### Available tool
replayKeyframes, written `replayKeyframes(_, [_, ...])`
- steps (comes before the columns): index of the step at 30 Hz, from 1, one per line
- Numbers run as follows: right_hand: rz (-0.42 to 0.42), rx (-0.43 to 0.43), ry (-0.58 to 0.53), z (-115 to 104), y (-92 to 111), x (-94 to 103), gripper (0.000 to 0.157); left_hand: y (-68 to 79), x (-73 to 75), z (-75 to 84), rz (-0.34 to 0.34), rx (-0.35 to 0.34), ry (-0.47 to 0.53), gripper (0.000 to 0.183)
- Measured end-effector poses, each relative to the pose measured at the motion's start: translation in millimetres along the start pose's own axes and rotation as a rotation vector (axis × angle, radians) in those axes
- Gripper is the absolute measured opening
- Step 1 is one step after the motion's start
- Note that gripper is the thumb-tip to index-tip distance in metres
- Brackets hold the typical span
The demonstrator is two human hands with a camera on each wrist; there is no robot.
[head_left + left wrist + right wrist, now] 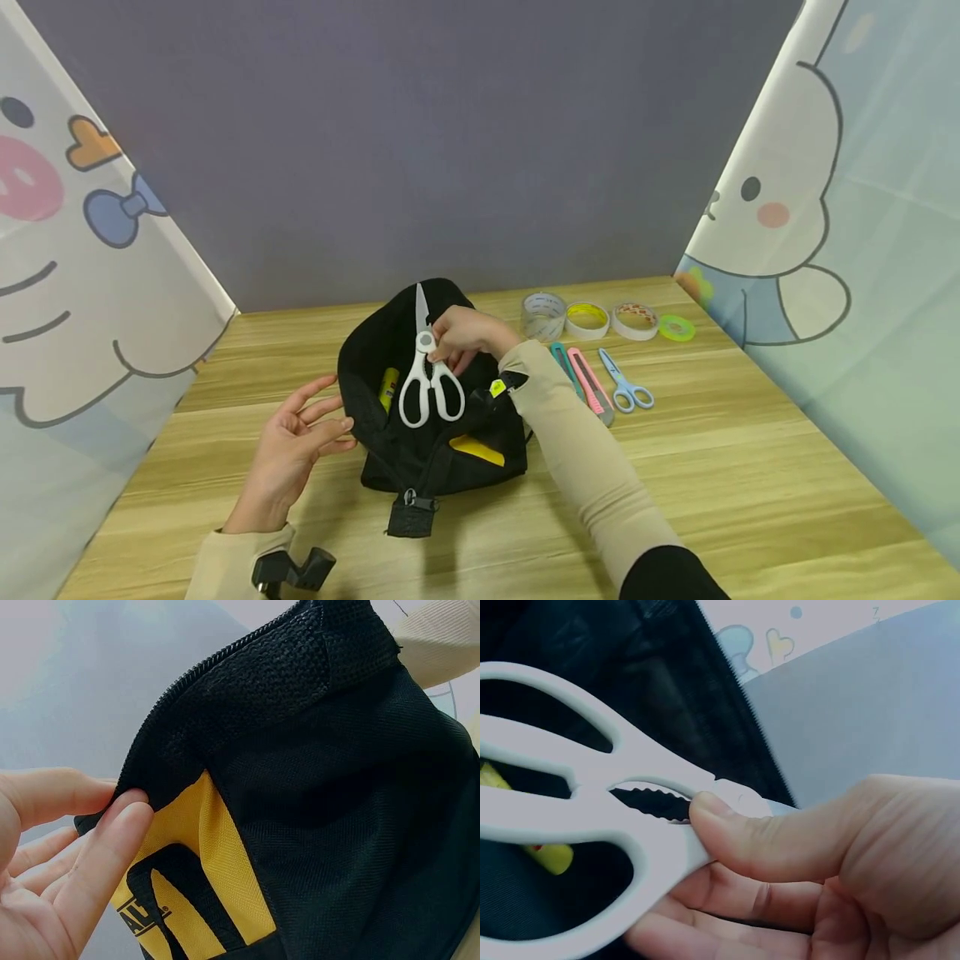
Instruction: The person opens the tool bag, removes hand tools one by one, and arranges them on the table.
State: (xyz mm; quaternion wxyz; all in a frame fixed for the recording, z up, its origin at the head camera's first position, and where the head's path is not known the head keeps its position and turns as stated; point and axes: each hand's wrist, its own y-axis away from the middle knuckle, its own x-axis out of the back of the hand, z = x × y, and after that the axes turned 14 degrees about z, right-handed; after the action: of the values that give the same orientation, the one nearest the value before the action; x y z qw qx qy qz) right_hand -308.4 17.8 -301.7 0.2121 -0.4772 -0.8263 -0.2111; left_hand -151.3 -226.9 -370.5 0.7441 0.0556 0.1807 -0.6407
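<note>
A black tool bag point(480, 479) with yellow panels point(240, 900) stands unzipped on the table. At its left edge, my left hand point(288, 446) pinches the zippered rim between thumb and fingers. White-handled kitchen scissors point(424, 375) are over the bag's mouth, handles toward me and blade pointing away. My right hand point(467, 333) grips them near the pivot, with the thumb point(735, 832) on top and the other fingers beneath. Inside the bag, to the left of the scissors, lies a yellow stick-shaped item point(388, 388); its kind is unclear.
Right of the bag are a clear tape roll point(543, 317), two white tape rolls point(587, 321) and a small green roll point(677, 328). Nearer lie a teal cutter point(567, 367), a pink utility knife point(591, 386) and blue scissors point(626, 382). A grey panel point(450, 150) stands behind the table.
</note>
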Motion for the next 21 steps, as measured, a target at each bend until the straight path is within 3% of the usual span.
replayKeyframes(9, [0.023,0.064,-0.010,-7.5,17.8,19.0,0.018,0.9,0.7,-0.7,-0.009,-0.011,-0.005,0.056])
replayKeyframes(21, [0.057,0.052,-0.040,17.3,39.8,57.2,0.019,0.8,1.5,-0.5,-0.025,-0.015,0.003,0.055])
